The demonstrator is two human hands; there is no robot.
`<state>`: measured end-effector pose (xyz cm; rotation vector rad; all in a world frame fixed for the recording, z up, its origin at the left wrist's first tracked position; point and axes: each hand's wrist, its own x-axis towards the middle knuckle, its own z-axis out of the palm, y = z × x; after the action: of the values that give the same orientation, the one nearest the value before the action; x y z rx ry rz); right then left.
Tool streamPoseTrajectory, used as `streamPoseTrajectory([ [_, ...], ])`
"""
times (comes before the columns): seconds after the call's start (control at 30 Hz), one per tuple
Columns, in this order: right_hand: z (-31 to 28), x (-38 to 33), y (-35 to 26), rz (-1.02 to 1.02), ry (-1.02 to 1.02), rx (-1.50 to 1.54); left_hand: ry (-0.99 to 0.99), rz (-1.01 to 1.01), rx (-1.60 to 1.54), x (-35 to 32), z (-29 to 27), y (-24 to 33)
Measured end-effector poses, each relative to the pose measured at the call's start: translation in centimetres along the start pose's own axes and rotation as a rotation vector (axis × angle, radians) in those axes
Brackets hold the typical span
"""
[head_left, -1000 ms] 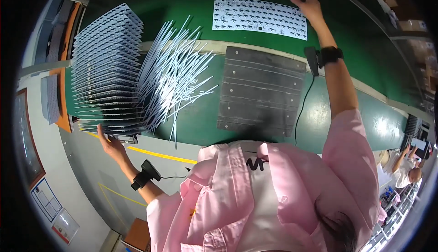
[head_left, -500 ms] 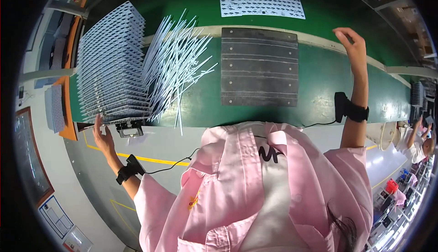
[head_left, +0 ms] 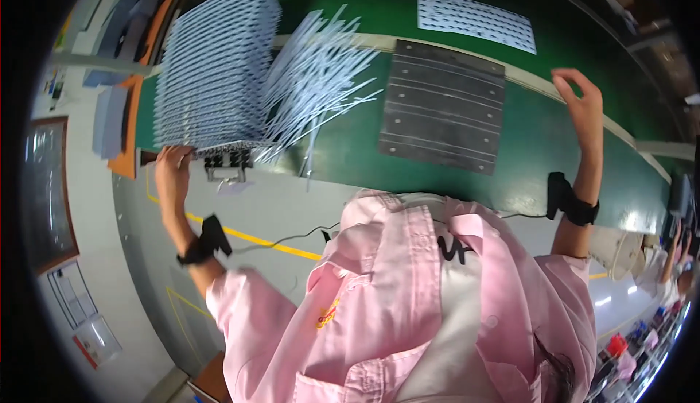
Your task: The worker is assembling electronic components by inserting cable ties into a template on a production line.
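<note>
Big green desk [head_left: 554,148] first: the tall stack of pale perforated sheets [head_left: 215,75] sits at its left near edge, loose white strips [head_left: 321,82] fanned beside it, dark slotted plate [head_left: 443,107] mid-desk. My left hand [head_left: 172,173] has its fingers curled on the stack's bottom corner; I'd steady there before lifting. Right hand [head_left: 583,107] is up over the desk's right part, fingers loosely open, holding nothing.
</note>
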<state>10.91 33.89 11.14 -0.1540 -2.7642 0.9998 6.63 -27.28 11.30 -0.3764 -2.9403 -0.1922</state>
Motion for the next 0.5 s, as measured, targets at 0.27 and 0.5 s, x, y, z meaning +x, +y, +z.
streamPoseTrajectory([
  [0.27, 5.1, -2.1, -10.2, -0.548, 0.020, -0.481, -0.161, 0.656, -0.334, 8.4, 2.9, 30.8],
  [0.5, -4.8, -2.2, 10.0, 0.179, -0.253, -0.295, 0.109, 0.596, -0.743, 10.3, 5.7, 32.5],
])
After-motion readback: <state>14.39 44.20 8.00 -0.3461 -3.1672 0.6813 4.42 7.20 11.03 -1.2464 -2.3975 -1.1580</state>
